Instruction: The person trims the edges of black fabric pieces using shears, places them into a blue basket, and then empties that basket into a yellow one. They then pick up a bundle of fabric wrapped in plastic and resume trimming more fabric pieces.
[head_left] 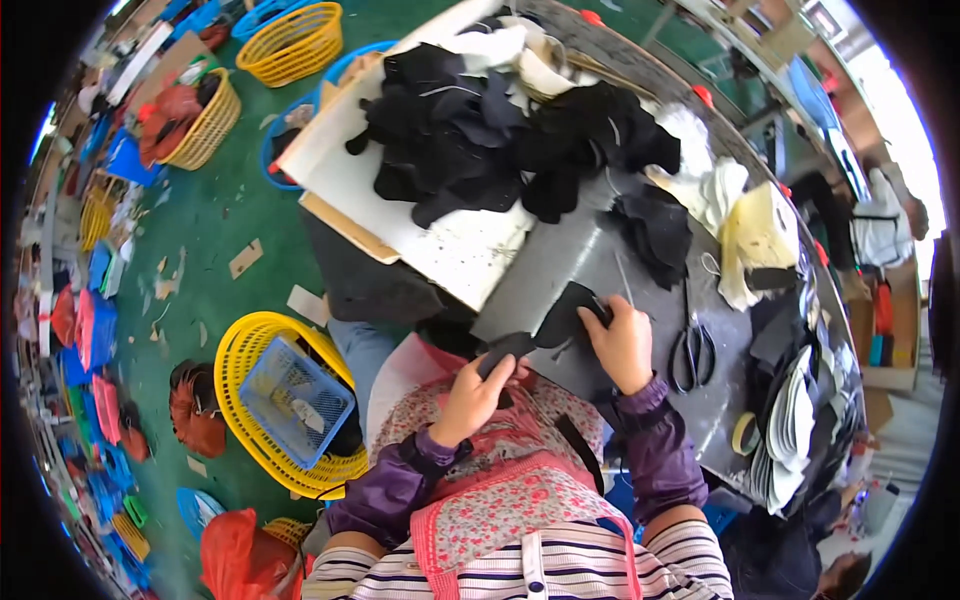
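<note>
In front of my apron, a black cut piece of fabric [566,314] spans the space between my hands over the dark table [535,270]. My left hand [474,398] is closed on its near left end, pinching a folded black part. The fingers of my right hand [624,345] grip its right side. Whether it is one piece or two joined ones, I cannot tell. Black-handled scissors [692,352] lie on the table to the right of my right hand. Farther off, a large heap of black fabric pieces [450,130] covers a white board [330,150].
Stacked white curved pieces [786,430] and a tape roll [745,434] lie at the table's right. A yellow bundle [765,235] sits beyond the scissors. On the green floor [215,275] at left stands a yellow basket [228,400] holding a blue basket [295,395]. People sit at far right.
</note>
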